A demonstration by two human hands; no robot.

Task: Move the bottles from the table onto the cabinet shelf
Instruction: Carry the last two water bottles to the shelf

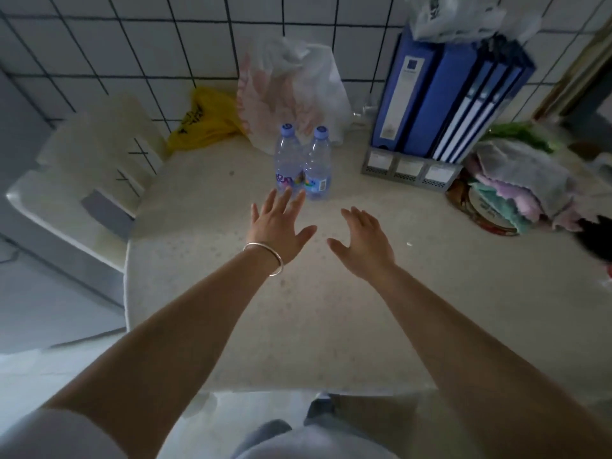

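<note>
We hold both hands out over the pale speckled counter (231,326), palms down and fingers spread, gripping nothing. Our left hand (280,226), with a silver bangle (265,258) on its wrist, reaches toward twelve o'clock, and its fingertips overlap the base of the left bottle (287,157) from our viewpoint; we cannot tell whether they touch it. Our right hand (364,241) sits just beside the left, at about three o'clock from it, well short of the right bottle (318,164).

The two clear bottles, both blue-capped and upright, stand side by side, touching or nearly so, at twelve o'clock on the counter. Behind them a white plastic bag (298,91) leans on the tiled wall, with a yellow bag (207,119) at ten o'clock. At two o'clock blue binders (440,94) stand in a grey file rack (410,170), and a heap of cloths (523,183) lies at three o'clock. A white plastic chair (89,173) stands at nine o'clock, beside the counter.
</note>
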